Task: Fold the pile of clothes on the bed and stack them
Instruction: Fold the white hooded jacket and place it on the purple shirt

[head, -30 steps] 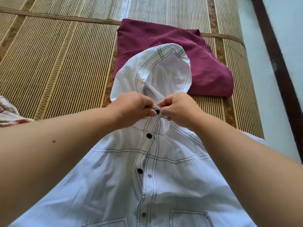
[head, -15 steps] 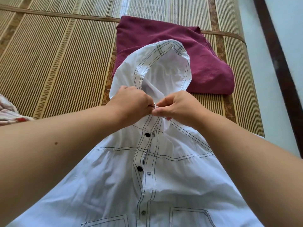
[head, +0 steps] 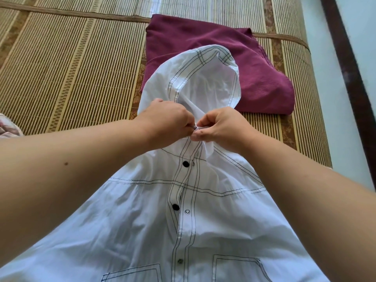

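- Pink patterned cloth [head: 7,129]: at the far left edge, well apart from the white hooded jacket [head: 142,231].
- Bamboo mat [head: 71,68]: lies under the jacket.
- Left hand [head: 165,122]: fingers curled, pinching the jacket's left front edge at the neck, just below the hood [head: 207,82].
- White hooded jacket: spread front-up on the mat, hood pointing away from the person. The neck opening sits directly between the two sets of fingertips. A black snap [head: 185,164] lies just below them on the placket.
- Right hand [head: 222,129]: fingers curled, pinching the jacket's right front edge, its fingertips meeting the left hand's.
- Maroon garment [head: 264,86]: folded, beyond the jacket, partly under the hood.
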Demonstrator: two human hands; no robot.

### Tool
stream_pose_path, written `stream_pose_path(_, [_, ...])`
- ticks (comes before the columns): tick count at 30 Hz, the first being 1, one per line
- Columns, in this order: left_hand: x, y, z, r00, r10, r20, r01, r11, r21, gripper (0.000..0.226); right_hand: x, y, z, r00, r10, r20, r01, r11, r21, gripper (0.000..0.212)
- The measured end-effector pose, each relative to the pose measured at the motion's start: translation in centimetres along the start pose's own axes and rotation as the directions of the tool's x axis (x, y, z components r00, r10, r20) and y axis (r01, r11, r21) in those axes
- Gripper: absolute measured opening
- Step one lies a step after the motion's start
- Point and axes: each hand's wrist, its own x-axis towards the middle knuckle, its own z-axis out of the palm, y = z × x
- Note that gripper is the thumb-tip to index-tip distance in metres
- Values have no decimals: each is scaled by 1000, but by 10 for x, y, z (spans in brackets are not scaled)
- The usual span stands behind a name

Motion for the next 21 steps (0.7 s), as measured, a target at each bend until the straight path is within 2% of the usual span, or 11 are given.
stream_pose_path(5, [-2,-1,0,998,45,32,-42,993,-108,27,0,1,-2,1000,-10,22,10,1000,11,20])
stream_pose_path(14, [-5,2,2,999,-4,36,7,995,-96,31,-2,0,6,996,-59,-70,53,996,-73,12])
stream_pose_path(16, [-7,1,6,998,-60,1,60,993,-102,25,-2,1,4,999,-37,-36,33,993,-111,11])
stream_pose_path(18, [-17,5,16,978,-169,-122,147,974,-173,28,-5,5,2,999,-16,-49,6,978,-207,40])
stream_pose_path(19, [-25,9,24,955,-234,-184,189,954,-234,34,-10,8,2,994,-35,-108,6,966,-258,53])
stream_pose_path(20, [-34,16,32,930,-297,-215,231,931,-283,36,-17,10,4,977,-70,-200,7,953,-302,56])
stream_pose_path(21, [-43,24,42,916,-345,-204,274,911,-307,35,-26,14,10,947,-112,-300,9,946,-324,50])
